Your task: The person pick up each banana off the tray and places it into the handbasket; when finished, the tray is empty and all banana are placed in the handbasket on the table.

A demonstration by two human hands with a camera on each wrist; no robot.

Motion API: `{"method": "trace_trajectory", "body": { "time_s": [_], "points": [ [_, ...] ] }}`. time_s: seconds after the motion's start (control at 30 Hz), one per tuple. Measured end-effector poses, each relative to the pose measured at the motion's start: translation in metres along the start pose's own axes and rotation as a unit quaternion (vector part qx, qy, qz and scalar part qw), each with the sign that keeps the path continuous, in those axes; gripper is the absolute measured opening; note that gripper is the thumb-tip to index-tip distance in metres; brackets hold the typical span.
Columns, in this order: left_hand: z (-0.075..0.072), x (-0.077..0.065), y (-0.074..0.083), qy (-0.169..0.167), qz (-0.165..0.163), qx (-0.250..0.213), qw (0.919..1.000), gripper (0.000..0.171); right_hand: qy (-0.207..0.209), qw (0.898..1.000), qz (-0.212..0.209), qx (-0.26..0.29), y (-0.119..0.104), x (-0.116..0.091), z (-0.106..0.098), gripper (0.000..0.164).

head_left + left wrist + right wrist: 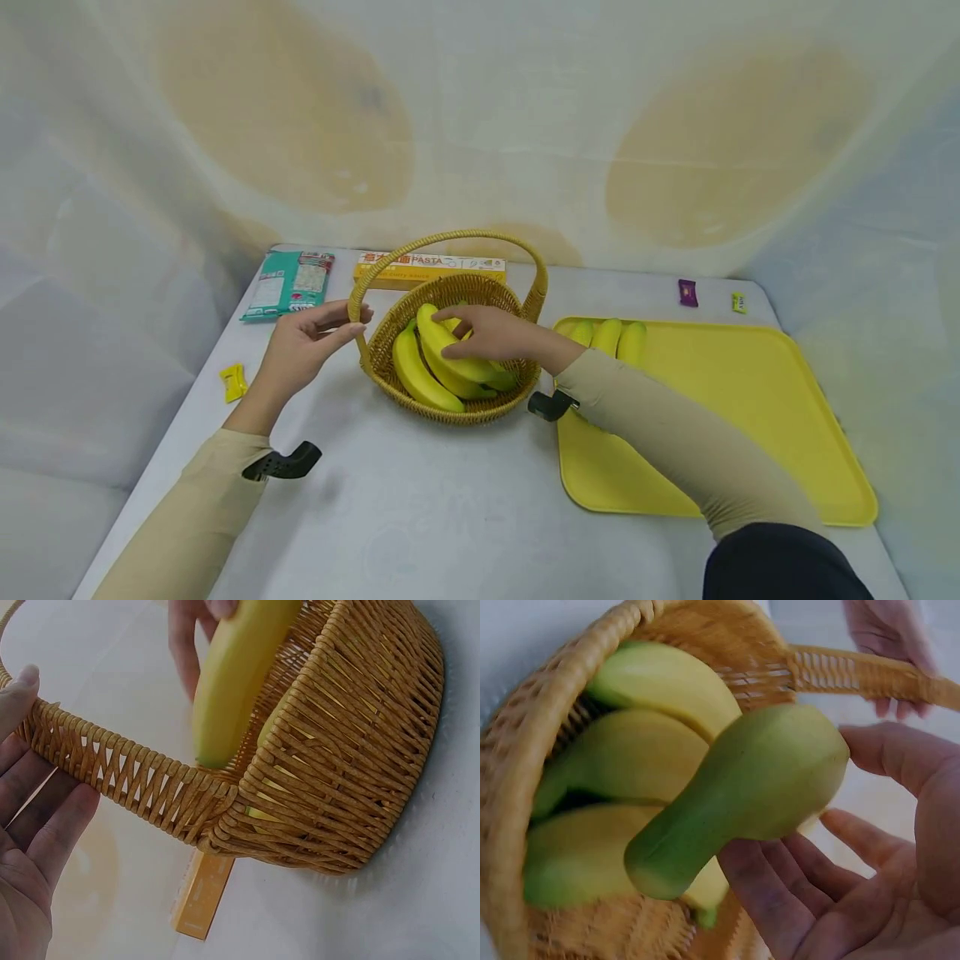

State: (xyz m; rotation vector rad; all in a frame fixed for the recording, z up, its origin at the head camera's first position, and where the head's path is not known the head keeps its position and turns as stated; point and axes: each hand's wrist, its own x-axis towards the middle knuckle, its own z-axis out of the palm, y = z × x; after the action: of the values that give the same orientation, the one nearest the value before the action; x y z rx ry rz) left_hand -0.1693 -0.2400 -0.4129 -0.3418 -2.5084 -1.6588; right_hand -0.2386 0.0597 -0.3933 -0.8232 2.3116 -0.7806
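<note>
A woven basket (468,287) with a tall arched handle stands mid-table. My left hand (303,346) holds the left side of that handle (124,757) between thumb and fingers. Over the basket, my right hand (498,333) grips a yellow banana (772,772) with a green end, thumb on one side and fingers on the other. Several more bananas (416,375) lie inside, beside and below the held one; the right wrist view shows their green ends close together. Part of the basket's right rim is hidden by my right hand.
To the right is a yellow tray (712,417) with several bananas (606,335) at its upper left, partly behind my right forearm. A pasta box (405,271) lies behind the basket, a teal packet (288,287) back left. Small wrapped candies (687,292) lie near the edges.
</note>
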Motion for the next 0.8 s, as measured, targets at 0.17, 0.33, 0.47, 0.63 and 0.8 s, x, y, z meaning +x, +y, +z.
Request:
{"method": "trace_trajectory", "body": {
  "time_s": [0.17, 0.33, 0.47, 0.63, 0.8],
  "points": [
    [0.000, -0.001, 0.001, -0.002, -0.004, 0.002, 1.0000, 0.032, -0.002, 1.000, 0.009, -0.009, -0.010, 0.019, 0.017, 0.066],
    [-0.001, -0.002, 0.001, -0.003, -0.007, 0.001, 1.0000, 0.032, -0.018, 1.000, 0.018, -0.015, -0.022, 0.028, 0.031, 0.070],
    [-0.001, -0.002, 0.000, -0.003, -0.003, -0.003, 1.0000, 0.031, -0.029, 0.999, 0.026, -0.008, -0.030, 0.032, 0.038, 0.077],
    [-0.001, -0.002, 0.001, -0.003, 0.004, -0.005, 1.0000, 0.031, -0.046, 0.998, 0.036, 0.012, -0.036, 0.031, 0.038, 0.083],
    [-0.001, -0.002, 0.001, -0.001, -0.003, -0.002, 1.0000, 0.031, -0.045, 0.998, 0.036, 0.003, -0.038, 0.030, 0.037, 0.084]
  ]
}}
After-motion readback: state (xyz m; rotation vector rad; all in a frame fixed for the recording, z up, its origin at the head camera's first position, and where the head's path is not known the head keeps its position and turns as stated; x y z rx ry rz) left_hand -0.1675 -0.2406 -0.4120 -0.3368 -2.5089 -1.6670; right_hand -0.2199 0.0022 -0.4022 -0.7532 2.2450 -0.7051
